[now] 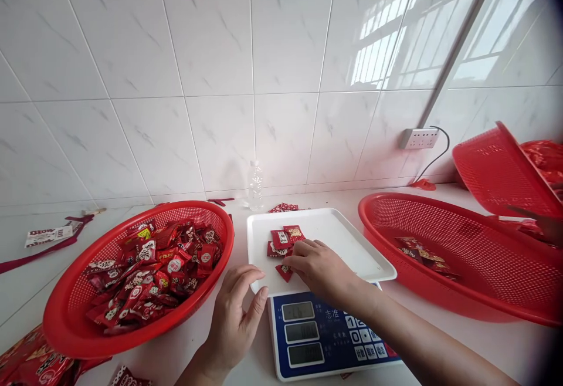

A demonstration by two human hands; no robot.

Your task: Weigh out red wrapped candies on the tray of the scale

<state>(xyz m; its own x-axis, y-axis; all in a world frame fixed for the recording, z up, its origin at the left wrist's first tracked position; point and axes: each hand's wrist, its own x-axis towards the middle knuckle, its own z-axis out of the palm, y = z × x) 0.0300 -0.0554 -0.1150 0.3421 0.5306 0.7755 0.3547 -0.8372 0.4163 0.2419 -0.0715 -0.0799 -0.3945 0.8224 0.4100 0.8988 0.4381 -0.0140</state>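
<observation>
Small red wrapped candy packets (280, 238) lie in a loose cluster on the white tray (352, 242) of a blue digital scale (332, 321). Over this cluster my right hand (319, 268) is bent down, its fingers drawn together at a candy packet (284, 272); its palm side is hidden. By the tray's front left corner, my left hand (235, 310) is held with thumb and fingers apart and nothing between them. To its left stands a red perforated basket (61, 315) heaped with red candy packets (153, 274).
At right, a second red basket (396, 283) holds several flat packets (426, 257). Another red basket (501, 175) is tilted behind it, near a dark blurred hand. A clear bottle (255, 186) stands by the tiled wall, left of a power strip (419, 138). Red bags (39, 356) lie front left.
</observation>
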